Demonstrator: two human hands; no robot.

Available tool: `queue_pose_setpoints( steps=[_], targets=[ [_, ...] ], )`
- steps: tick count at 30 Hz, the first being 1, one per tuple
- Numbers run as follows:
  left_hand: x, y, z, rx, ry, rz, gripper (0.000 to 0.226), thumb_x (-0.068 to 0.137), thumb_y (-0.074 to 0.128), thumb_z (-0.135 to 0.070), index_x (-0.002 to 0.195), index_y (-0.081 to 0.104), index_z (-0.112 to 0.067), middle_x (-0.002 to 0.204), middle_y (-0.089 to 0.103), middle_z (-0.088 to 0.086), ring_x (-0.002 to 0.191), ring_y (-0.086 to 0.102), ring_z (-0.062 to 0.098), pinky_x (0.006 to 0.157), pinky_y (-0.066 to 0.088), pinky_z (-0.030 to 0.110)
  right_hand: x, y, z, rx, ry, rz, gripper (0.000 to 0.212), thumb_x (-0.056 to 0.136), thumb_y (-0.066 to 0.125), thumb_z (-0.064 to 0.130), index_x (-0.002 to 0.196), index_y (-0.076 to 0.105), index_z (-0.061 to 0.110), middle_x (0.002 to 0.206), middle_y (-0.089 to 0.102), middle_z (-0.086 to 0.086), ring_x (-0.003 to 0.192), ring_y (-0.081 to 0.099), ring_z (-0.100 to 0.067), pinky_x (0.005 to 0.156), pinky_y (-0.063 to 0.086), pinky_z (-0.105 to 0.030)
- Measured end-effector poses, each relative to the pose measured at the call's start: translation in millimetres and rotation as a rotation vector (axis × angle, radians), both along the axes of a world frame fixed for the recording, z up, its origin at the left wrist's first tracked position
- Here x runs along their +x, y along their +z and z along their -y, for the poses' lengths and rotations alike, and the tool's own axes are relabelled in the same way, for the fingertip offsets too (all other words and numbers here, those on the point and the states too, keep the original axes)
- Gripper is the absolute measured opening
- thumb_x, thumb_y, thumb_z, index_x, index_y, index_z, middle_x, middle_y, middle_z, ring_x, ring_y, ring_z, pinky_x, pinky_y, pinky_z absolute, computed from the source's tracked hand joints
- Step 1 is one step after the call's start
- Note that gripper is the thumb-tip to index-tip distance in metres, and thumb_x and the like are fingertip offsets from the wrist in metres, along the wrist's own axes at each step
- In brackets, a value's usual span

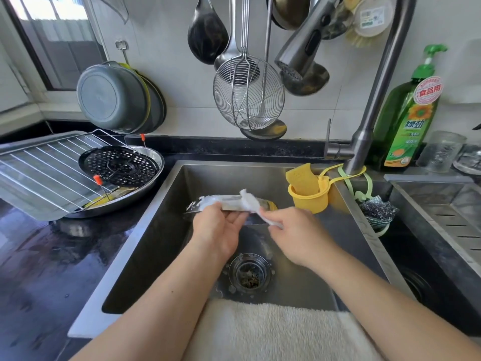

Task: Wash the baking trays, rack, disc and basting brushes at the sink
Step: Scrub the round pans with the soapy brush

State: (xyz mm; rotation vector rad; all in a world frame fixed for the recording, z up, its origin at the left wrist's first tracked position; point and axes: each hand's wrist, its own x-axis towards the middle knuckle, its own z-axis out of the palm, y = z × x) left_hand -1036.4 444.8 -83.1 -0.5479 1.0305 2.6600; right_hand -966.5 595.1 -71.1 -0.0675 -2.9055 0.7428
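Head view: cream towel (273, 332) was draped over near rim of sink (166, 204). Above sink drain (249, 272), soapy tray (231, 203) was gripped at its near edge by left hand (217, 230). White cloth (251, 201) was pinched by right hand (296, 233) against tray. Left of sink, on counter, wire rack (39, 175), perforated disc (118, 165) and round pan (153, 175) were stacked.

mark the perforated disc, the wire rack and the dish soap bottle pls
perforated disc (118, 165), head view, on its black holed face.
wire rack (46, 170), head view, on the bars over the flat tray.
dish soap bottle (407, 121), head view, on the green body's label.
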Motion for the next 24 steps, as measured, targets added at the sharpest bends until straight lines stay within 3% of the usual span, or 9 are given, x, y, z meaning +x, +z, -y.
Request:
queue_pose_setpoints(
  steps=[3, 7, 9, 12, 16, 18, 20, 24],
  targets=[
    [2, 6, 3, 0.052, 0.014, -0.012, 0.028, 0.111, 0.040, -0.015, 0.129, 0.051, 0.003, 0.111, 0.065, 0.024, 0.110, 0.066, 0.040, 0.097, 0.054, 0.048, 0, 2, -18, 0.033, -0.092, 0.035, 0.048, 0.101, 0.050, 0.019, 0.140, 0.056, 0.045, 0.074, 0.048, 0.005, 0.065, 0.042, -0.017, 0.049, 0.029, -0.022],
    [10, 2, -6, -0.097, -0.140, 0.024, 0.019, 0.105, 0.044, -0.005, 0.112, 0.060, 0.003, 0.105, 0.067, 0.025, 0.086, 0.070, 0.036, 0.077, 0.059, 0.044, 7, 0, 8, -0.059, 0.109, 0.028, 0.049, 0.097, 0.054, 0.018, 0.137, 0.058, 0.047, 0.075, 0.046, 0.006, 0.055, 0.031, -0.007, 0.047, 0.029, -0.014],
    [6, 1, -2, -0.060, -0.061, 0.016, 0.025, 0.108, 0.041, -0.007, 0.122, 0.057, 0.006, 0.110, 0.067, 0.026, 0.092, 0.069, 0.036, 0.086, 0.057, 0.046, 4, -1, 7, -0.039, 0.095, -0.019, 0.049, 0.098, 0.054, 0.018, 0.138, 0.058, 0.046, 0.081, 0.055, 0.003, 0.060, 0.036, -0.010, 0.049, 0.026, -0.012],
    [2, 6, 8, 0.028, 0.064, -0.009, 0.027, 0.112, 0.035, -0.012, 0.122, 0.053, 0.006, 0.107, 0.065, 0.023, 0.092, 0.068, 0.035, 0.094, 0.053, 0.045, -3, -1, -20, -0.033, -0.094, -0.017, 0.048, 0.099, 0.050, 0.019, 0.139, 0.058, 0.044, 0.072, 0.051, 0.006, 0.061, 0.042, -0.015, 0.049, 0.032, -0.024],
    [12, 10, -2, -0.007, -0.031, 0.014, 0.032, 0.113, 0.039, -0.030, 0.106, 0.055, -0.003, 0.104, 0.067, 0.024, 0.090, 0.069, 0.037, 0.083, 0.055, 0.049, 1, -2, -13, -0.106, -0.027, -0.004, 0.048, 0.098, 0.054, 0.018, 0.138, 0.059, 0.044, 0.065, 0.044, 0.009, 0.055, 0.036, -0.007, 0.045, 0.028, -0.018],
    [13, 7, -8, -0.047, -0.079, 0.029, 0.031, 0.113, 0.040, -0.027, 0.111, 0.057, -0.002, 0.097, 0.067, 0.023, 0.085, 0.069, 0.036, 0.074, 0.056, 0.048, 4, -3, 6, -0.126, 0.088, -0.001, 0.049, 0.096, 0.056, 0.019, 0.136, 0.059, 0.048, 0.075, 0.048, 0.008, 0.055, 0.035, -0.004, 0.046, 0.033, -0.014],
    [11, 6, -6, -0.064, -0.031, 0.030, 0.027, 0.111, 0.037, -0.015, 0.123, 0.056, 0.001, 0.100, 0.067, 0.024, 0.085, 0.069, 0.037, 0.076, 0.056, 0.048, 0, -5, 10, -0.075, 0.092, -0.013, 0.049, 0.096, 0.056, 0.020, 0.135, 0.059, 0.050, 0.083, 0.057, 0.003, 0.060, 0.041, -0.009, 0.049, 0.031, -0.013],
    [2, 5, 7, -0.083, 0.128, 0.057, 0.040, 0.106, 0.029, 0.003, 0.142, 0.047, 0.004, 0.114, 0.064, 0.027, 0.092, 0.067, 0.040, 0.090, 0.054, 0.052, -7, -9, -23, 0.005, -0.078, 0.095, 0.049, 0.097, 0.051, 0.016, 0.136, 0.062, 0.043, 0.079, 0.056, -0.002, 0.074, 0.052, -0.026, 0.057, 0.038, -0.031]
  ],
)
